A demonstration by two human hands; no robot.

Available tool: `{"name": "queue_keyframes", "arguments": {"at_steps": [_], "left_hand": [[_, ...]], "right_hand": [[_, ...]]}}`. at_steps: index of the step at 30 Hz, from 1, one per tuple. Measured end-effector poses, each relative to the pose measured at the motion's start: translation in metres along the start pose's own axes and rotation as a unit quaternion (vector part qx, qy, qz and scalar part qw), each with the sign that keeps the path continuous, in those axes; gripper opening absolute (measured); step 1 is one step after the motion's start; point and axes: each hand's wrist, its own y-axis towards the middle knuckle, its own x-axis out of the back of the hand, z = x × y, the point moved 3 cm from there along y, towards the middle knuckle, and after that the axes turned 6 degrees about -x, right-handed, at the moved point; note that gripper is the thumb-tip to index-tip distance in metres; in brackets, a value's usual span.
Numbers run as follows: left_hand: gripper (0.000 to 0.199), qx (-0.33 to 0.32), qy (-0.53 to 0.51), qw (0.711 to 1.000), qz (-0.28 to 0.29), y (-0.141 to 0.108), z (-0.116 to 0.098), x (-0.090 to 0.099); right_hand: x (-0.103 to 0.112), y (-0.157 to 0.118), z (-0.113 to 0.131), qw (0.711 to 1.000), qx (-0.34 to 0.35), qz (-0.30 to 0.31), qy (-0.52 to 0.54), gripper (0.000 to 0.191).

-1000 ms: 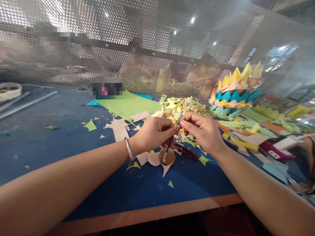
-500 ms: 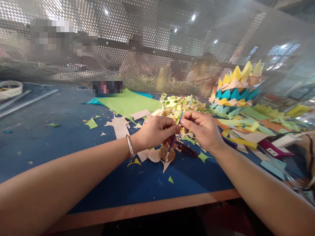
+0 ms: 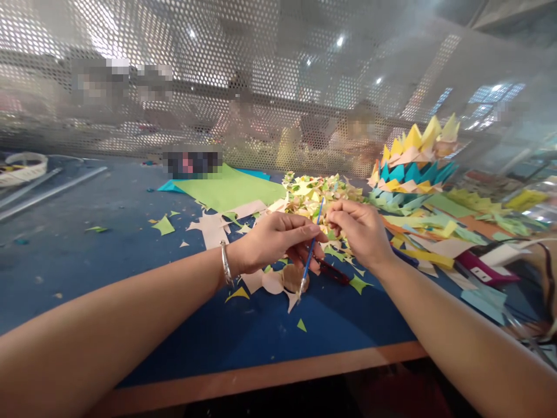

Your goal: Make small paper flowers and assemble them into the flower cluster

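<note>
My left hand [image 3: 289, 238], with a silver bangle at its wrist, holds a thin blue stick [image 3: 310, 258] between thumb and fingers. The stick slants down to a pale tip above the paper scraps. Just right of the stick, my right hand [image 3: 354, 226] is closed in a pinch, apart from it; whatever its fingertips hold is too small to make out. Beneath my left hand lie a brown disc [image 3: 292, 277] and a pale round paper piece [image 3: 272, 283]. A dark red tool [image 3: 334, 273] rests between the hands on the blue table [image 3: 174, 337].
A heap of paper bits [image 3: 322, 188] lies behind the hands, beside a green sheet [image 3: 230, 188]. Spiky stacked paper rings [image 3: 413, 168] stand at the back right, near paper strips and a magenta box [image 3: 485, 270]. A perforated screen [image 3: 261, 75] rises behind; a white basket [image 3: 24, 168] is far left.
My right hand has moved slightly right, off the upper part of the blue stick. The stick stays in my left hand, and its lower tip has shifted a little right.
</note>
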Motion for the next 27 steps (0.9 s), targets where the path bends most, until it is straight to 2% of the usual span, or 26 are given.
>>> {"name": "queue_keyframes", "arguments": {"at_steps": [5, 9, 13, 16, 19, 23, 25, 27], "left_hand": [[0.016, -0.012, -0.018, 0.997, -0.081, 0.005, 0.006, 0.007], [0.018, -0.058, -0.047, 0.983, -0.169, 0.007, 0.006, 0.017], [0.018, -0.084, -0.059, 0.974, -0.204, 0.007, 0.006, 0.021], [0.017, -0.088, -0.052, 0.972, -0.21, 0.007, 0.006, 0.021], [0.021, -0.093, -0.021, 0.968, -0.23, 0.007, 0.004, 0.026], [0.023, -0.118, 0.028, 0.934, -0.335, 0.006, 0.002, 0.046], [0.023, -0.118, 0.065, 0.915, -0.379, 0.005, 0.002, 0.057], [0.022, -0.115, 0.143, 0.903, -0.389, 0.005, 0.001, 0.064]], "right_hand": [[0.0, 0.0, 0.006, 0.996, 0.028, 0.008, -0.08, 0.027], [-0.005, -0.004, 0.012, 0.997, 0.019, 0.046, -0.065, 0.021], [-0.013, -0.009, 0.014, 0.991, -0.001, 0.125, -0.038, 0.028], [-0.015, -0.009, 0.013, 0.988, 0.0, 0.146, -0.055, 0.032], [-0.013, -0.008, 0.01, 0.985, 0.017, 0.144, -0.094, 0.033], [-0.008, -0.004, 0.001, 0.977, 0.02, 0.149, -0.149, 0.033], [-0.006, -0.002, -0.006, 0.964, 0.013, 0.173, -0.204, 0.031], [-0.005, 0.0, -0.013, 0.94, 0.008, 0.2, -0.276, 0.031]]}}
